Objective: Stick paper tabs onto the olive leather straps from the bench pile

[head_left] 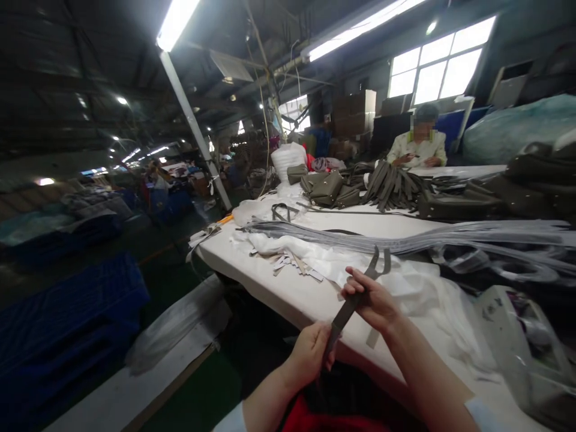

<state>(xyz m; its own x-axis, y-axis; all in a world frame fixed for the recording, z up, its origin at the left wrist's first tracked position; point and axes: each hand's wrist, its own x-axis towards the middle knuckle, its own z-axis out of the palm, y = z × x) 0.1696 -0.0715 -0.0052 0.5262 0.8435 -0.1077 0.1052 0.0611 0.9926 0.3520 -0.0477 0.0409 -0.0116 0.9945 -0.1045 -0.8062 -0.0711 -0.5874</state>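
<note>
A dark olive strap [345, 310] runs slantwise between my two hands at the near edge of the table. My left hand [311, 348] is closed around its lower end. Farther up, my right hand [371, 298] grips the same strap, with the thumb and fingers around it. Beyond the right hand the strap splits into two loose tails that point up over the white cloth. Under my right wrist a short flat grey-green strip [372, 338] lies on the table edge.
Long clear plastic-wrapped strips [396, 241] cross the white table [252, 273]. Paper scraps [297, 264] lie on it. Behind are olive bags [326, 187] and a bundle of straps [391, 186]. A co-worker [420, 144] sits across. Blue pallets [90, 306] stand left; a clear-sided bin [517, 336] is right.
</note>
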